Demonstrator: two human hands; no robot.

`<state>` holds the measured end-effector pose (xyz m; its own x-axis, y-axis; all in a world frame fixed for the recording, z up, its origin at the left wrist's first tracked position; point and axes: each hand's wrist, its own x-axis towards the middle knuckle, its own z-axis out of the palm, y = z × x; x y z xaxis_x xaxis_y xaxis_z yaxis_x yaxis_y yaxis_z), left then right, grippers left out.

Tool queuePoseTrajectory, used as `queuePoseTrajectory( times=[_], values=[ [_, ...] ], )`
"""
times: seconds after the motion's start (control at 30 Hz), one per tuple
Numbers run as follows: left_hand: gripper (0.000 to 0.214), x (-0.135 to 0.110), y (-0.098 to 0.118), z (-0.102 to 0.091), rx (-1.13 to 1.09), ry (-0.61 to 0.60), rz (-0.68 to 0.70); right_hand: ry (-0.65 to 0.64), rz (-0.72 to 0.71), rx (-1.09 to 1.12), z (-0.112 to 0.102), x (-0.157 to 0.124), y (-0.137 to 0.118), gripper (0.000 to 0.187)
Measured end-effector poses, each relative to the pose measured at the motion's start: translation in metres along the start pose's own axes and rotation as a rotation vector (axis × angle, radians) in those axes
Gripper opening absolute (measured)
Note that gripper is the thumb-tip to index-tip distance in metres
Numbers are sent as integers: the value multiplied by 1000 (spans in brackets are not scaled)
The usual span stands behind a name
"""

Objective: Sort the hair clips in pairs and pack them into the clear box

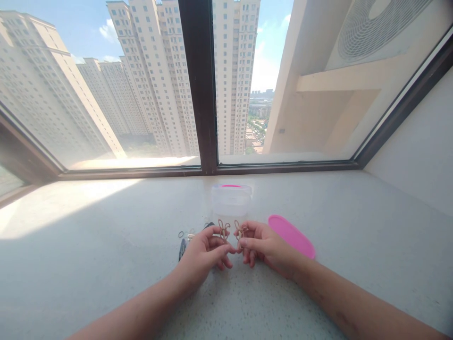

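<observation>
My left hand (207, 251) is closed, pinching a gold wire hair clip (223, 227) with bow-like loops between thumb and fingers. A similar gold wire hair clip (238, 228) is gripped in my right hand (269, 246), also closed. The two clips are held upright side by side, with a small gap between them. Behind and to the left of my left hand lie a black hair clip (182, 249) and a small dark ring (180, 234), with other small pieces partly hidden by the hand.
A clear plastic box (231, 202) stands on the pale speckled sill (106, 278) beyond my hands. Its pink oval lid-like piece (290, 236) lies right of it, partly behind my right forearm. A dark-framed window (208, 171) closes off the back; a white wall (417, 141) borders the right.
</observation>
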<state>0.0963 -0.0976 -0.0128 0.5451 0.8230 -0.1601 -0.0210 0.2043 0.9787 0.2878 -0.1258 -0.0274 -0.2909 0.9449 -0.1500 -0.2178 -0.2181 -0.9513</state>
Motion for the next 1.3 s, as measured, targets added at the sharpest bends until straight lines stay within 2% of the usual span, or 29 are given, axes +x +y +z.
queuePoseTrajectory(
  times=[1.07,1.3],
  values=[
    [28,0,-1,-1,1,-3,32,-1,-25,-37,1,-1,-2,32],
    [24,2,-5,-5,2,-22,51,-19,-41,-22,-1,0,-1,26]
  ],
)
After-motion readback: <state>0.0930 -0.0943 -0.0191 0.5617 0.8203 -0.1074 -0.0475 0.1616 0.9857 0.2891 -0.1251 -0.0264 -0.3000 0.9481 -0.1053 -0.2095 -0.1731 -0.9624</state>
